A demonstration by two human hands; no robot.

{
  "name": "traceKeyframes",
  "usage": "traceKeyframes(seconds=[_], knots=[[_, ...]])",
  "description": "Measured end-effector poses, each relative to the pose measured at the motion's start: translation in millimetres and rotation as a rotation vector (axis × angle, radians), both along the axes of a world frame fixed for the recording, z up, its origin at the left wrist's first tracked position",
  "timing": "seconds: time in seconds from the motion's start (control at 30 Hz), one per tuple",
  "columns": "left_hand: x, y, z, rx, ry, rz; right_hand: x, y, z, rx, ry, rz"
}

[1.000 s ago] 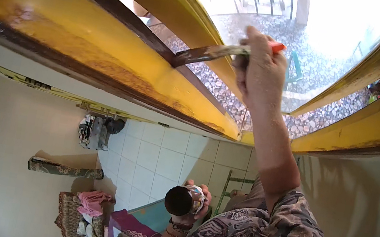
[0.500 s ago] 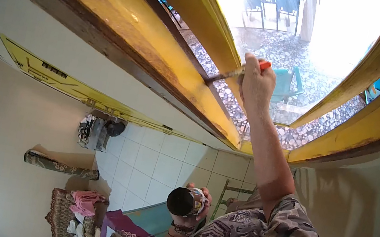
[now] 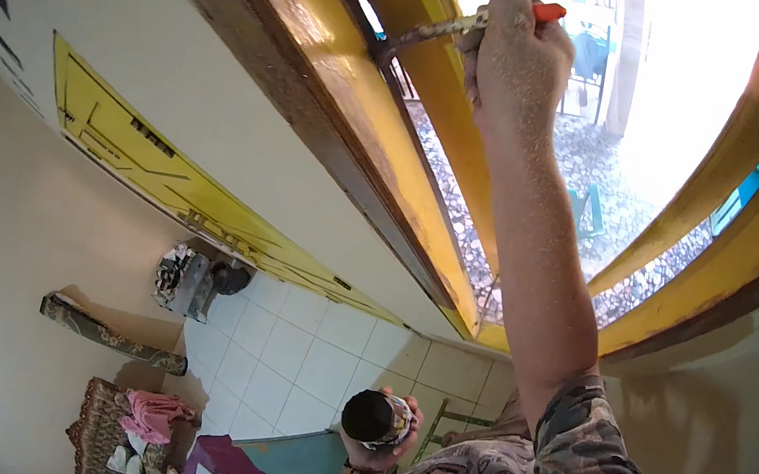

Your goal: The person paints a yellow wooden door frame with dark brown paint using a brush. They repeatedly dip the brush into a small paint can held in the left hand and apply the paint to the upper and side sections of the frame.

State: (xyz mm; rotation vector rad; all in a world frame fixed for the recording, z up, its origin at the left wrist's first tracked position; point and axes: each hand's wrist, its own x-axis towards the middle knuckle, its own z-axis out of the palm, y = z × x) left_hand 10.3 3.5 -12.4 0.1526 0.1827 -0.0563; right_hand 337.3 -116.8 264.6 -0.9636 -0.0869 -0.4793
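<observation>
Raised and stretched far out, my right hand point(image 3: 524, 60) is closed round a paintbrush point(image 3: 441, 30) with an orange handle end. Its dark bristle end meets the inner edge of the yellow window frame point(image 3: 345, 89), where a brown strip runs along the gap. Parts of that yellow surface shine as if wet. Low near my body, my left hand point(image 3: 400, 439) wraps round a small paint can point(image 3: 376, 419) with a dark top opening; what lies inside is too dark to make out. Bracelets circle that wrist.
A brown outer trim point(image 3: 256, 73) borders the window frame. A yellow door point(image 3: 144, 135) stands beyond the wall. Below lie white floor tiles point(image 3: 319, 348), a green metal ladder point(image 3: 444, 416), a rolled rug point(image 3: 114, 332) and a seat piled with a pink cloth point(image 3: 150, 415).
My right hand with the paintbrush has moved up and farther along the frame's inner edge. The view has shifted a little; my left hand still holds the paint can low.
</observation>
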Motion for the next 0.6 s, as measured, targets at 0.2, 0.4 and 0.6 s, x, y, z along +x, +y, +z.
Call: traceKeyframes(seconds=[0.2,0.4,0.6], knots=[[0,1,-1,0.032,-0.058,-0.006,-15,-8,52,0.361,-0.162,0.058],[6,1,-5,0.053,-0.053,0.007,-7,-5,-48,0.287,-0.114,0.191],[4,2,9,-0.009,-0.073,-0.072,-32,-22,-263,0.174,0.317,0.318]])
